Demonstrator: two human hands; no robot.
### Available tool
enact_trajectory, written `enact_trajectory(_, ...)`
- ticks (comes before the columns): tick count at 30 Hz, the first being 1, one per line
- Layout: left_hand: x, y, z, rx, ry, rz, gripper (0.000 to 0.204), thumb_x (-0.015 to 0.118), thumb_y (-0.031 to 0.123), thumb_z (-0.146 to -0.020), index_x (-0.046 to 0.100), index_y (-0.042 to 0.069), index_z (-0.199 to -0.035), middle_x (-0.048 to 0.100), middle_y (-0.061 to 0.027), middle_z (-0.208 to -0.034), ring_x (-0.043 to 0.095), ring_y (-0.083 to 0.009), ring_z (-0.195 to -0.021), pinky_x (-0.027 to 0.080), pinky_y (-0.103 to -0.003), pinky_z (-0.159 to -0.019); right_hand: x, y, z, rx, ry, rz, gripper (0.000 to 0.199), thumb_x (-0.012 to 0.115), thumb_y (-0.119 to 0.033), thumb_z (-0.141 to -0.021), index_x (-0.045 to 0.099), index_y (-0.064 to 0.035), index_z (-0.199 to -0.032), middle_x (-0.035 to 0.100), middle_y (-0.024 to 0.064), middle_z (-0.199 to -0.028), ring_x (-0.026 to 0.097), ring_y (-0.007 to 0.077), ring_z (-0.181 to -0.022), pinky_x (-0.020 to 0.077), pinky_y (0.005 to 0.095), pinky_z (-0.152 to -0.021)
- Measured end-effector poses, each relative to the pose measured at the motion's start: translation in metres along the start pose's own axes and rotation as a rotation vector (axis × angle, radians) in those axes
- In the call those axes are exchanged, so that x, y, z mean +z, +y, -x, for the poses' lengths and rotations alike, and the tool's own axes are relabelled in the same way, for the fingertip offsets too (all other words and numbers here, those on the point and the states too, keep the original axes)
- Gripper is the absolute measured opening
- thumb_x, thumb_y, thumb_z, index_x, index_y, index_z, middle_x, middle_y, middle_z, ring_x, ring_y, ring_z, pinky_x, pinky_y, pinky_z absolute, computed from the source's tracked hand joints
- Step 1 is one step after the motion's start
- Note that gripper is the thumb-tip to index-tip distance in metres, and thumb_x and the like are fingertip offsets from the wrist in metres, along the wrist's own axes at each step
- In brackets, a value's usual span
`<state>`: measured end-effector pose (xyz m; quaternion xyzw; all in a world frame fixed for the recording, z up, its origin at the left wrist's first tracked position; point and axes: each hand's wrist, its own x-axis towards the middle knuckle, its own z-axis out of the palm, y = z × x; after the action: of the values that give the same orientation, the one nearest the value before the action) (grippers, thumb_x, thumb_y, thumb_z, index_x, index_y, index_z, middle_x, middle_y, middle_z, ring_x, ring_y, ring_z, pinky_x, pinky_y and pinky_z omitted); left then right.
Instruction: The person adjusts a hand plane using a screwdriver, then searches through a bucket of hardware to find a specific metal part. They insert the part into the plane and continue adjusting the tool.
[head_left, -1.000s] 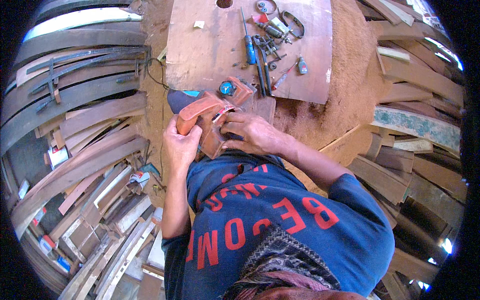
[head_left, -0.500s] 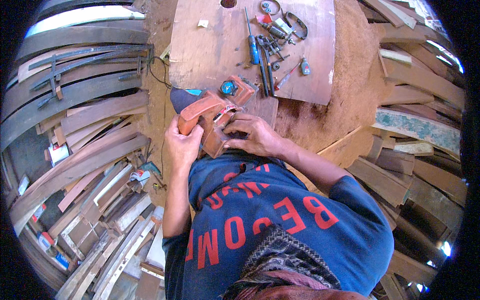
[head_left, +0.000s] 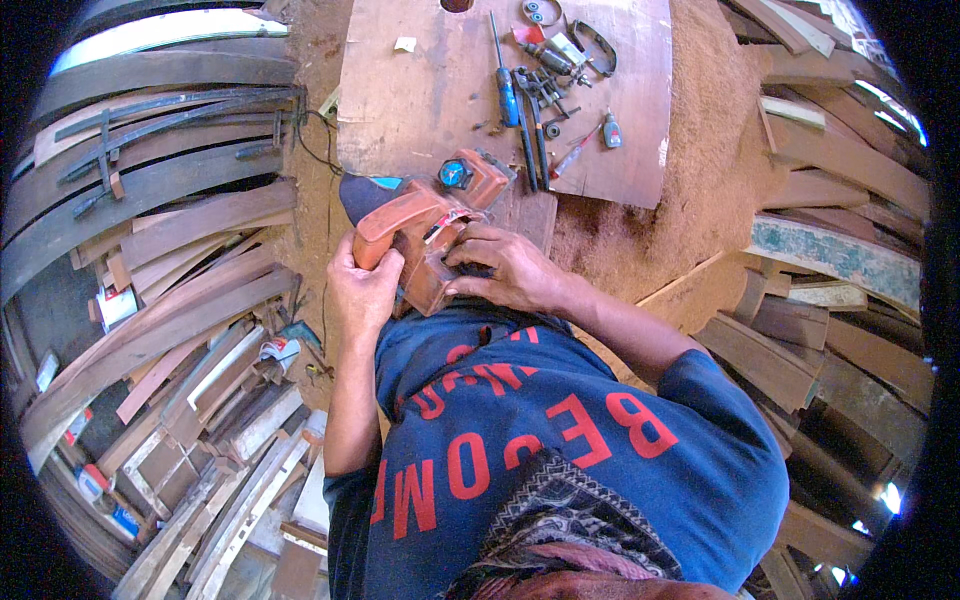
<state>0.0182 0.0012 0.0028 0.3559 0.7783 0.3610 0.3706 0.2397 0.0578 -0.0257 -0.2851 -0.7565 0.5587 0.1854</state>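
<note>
An orange-brown electric planer [head_left: 430, 283], dusty and with a round blue-and-black knob [head_left: 455, 174] at its far end, rests tilted at my lap. My left hand [head_left: 365, 285] is closed round the near end of its handle, thumb pressed on the inner side. Against the planer's right side, my right hand [head_left: 500, 268] has its fingers bent into the housing. Whether those fingertips pinch a small part is hidden. Just beyond the planer lies a wooden board [head_left: 400, 110] with tools on it.
On the board are a blue-handled screwdriver [head_left: 507, 97], a drive belt [head_left: 597, 50], a motor armature [head_left: 550, 57], a small bottle [head_left: 611, 131] and loose metal parts. Sawdust [head_left: 710, 130] covers the floor. Stacked timber [head_left: 200, 225] lines the left, more planks [head_left: 830, 200] the right.
Very little differs. The planer has tipped a hair toward the left and away from me, with both hands still on it.
</note>
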Motion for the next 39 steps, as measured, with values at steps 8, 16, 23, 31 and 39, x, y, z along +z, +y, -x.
enact_trajectory(8,0.0,-0.009,-0.001,0.02,-0.011,0.005,0.028,0.067,0.005,-0.077,0.068,-0.001,-0.104,0.073,-0.0077,-0.091,0.067,-0.0137,-0.081,0.054,-0.032,-0.075,-0.002,-0.001,-0.002,0.005,-0.05,-0.004,0.039,0.076,-0.032,-0.087,0.068,0.0002,-0.108,0.064,0.0191,-0.117,0.062,0.0395,-0.113,0.0521,0.0465,-0.094)
enact_trajectory(16,0.0,-0.005,0.001,-0.018,-0.005,0.02,0.029,0.067,0.005,-0.077,0.068,-0.001,-0.105,0.073,-0.0075,-0.092,0.068,-0.0136,-0.083,0.055,-0.031,-0.077,0.0,0.005,-0.001,-0.008,-0.059,-0.023,0.043,0.074,-0.035,-0.088,0.067,0.0001,-0.111,0.063,0.0194,-0.122,0.061,0.0392,-0.116,0.0512,0.0477,-0.096)
enact_trajectory(23,0.0,-0.004,0.001,-0.019,-0.021,0.023,0.029,0.067,0.005,-0.078,0.068,-0.001,-0.106,0.073,-0.0077,-0.094,0.069,-0.0134,-0.085,0.055,-0.031,-0.078,-0.003,0.008,-0.005,-0.064,-0.088,-0.028,0.043,0.074,-0.035,-0.088,0.067,-0.0004,-0.113,0.062,0.0193,-0.126,0.061,0.0388,-0.118,0.0513,0.0468,-0.098)
enact_trajectory(31,0.001,-0.012,0.002,0.017,-0.007,0.049,0.031,0.067,0.004,-0.078,0.067,-0.004,-0.108,0.073,-0.0088,-0.096,0.068,-0.0139,-0.085,0.055,-0.031,-0.077,0.004,0.003,0.001,0.066,-0.092,-0.086,0.041,0.074,-0.031,-0.089,0.066,-0.0006,-0.115,0.064,0.0225,-0.121,0.063,0.0406,-0.114,0.0512,0.0476,-0.096)
enact_trajectory(39,0.0,-0.011,0.006,-0.007,0.013,0.089,0.032,0.066,0.0,-0.079,0.065,-0.004,-0.111,0.071,-0.0069,-0.099,0.066,-0.012,-0.085,0.054,-0.029,-0.078,0.001,-0.004,0.001,0.125,-0.139,-0.018,0.043,0.074,-0.031,-0.089,0.065,-0.0029,-0.119,0.069,0.0229,-0.111,0.067,0.0397,-0.105,0.0529,0.0484,-0.089)
